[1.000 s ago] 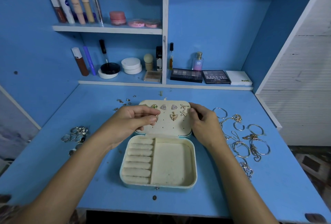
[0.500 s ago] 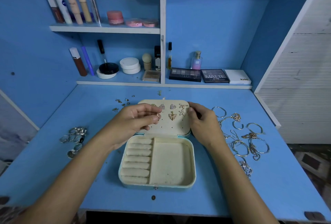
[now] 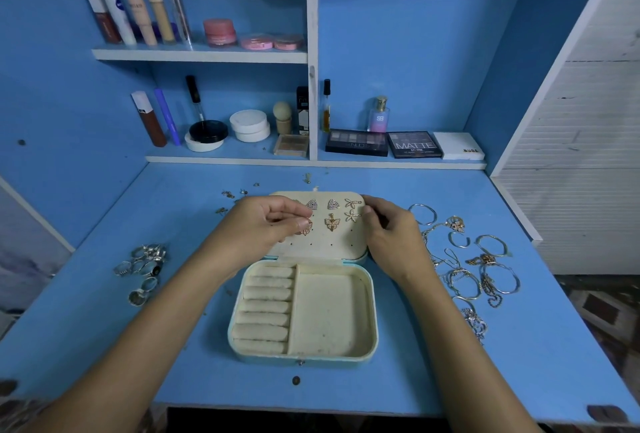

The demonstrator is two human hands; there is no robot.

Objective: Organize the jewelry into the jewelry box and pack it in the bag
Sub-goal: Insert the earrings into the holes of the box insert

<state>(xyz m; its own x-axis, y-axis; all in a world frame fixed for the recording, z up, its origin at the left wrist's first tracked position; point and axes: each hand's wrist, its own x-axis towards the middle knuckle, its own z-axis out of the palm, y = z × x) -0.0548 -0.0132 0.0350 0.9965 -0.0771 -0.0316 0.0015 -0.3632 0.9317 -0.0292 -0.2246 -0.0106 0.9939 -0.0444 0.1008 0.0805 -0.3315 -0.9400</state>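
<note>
A cream jewelry box point(image 3: 370, 315) lies open on the blue desk, its ring rolls and tray compartment bare. Its raised lid panel point(image 3: 325, 245) carries several gold earrings point(image 3: 332, 222) pinned in two rows. My left hand point(image 3: 263, 228) pinches a small gold earring point(image 3: 307, 227) against the panel's left side. My right hand point(image 3: 391, 231) grips the lid's right edge, thumb on the front. Silver rings point(image 3: 145, 266) lie in a heap at the left. Bangles and chains point(image 3: 474, 270) are spread at the right. No bag is in view.
A few loose earrings point(image 3: 228, 195) lie behind the box on the desk. Shelves at the back hold cosmetic tubes, jars, a perfume bottle point(image 3: 379, 115) and eyeshadow palettes point(image 3: 414, 144). A white slatted panel point(image 3: 581, 155) stands at the right.
My left hand's fingers have shifted slightly on the earring at the lid panel. My right hand stays on the lid's edge. The view has barely moved.
</note>
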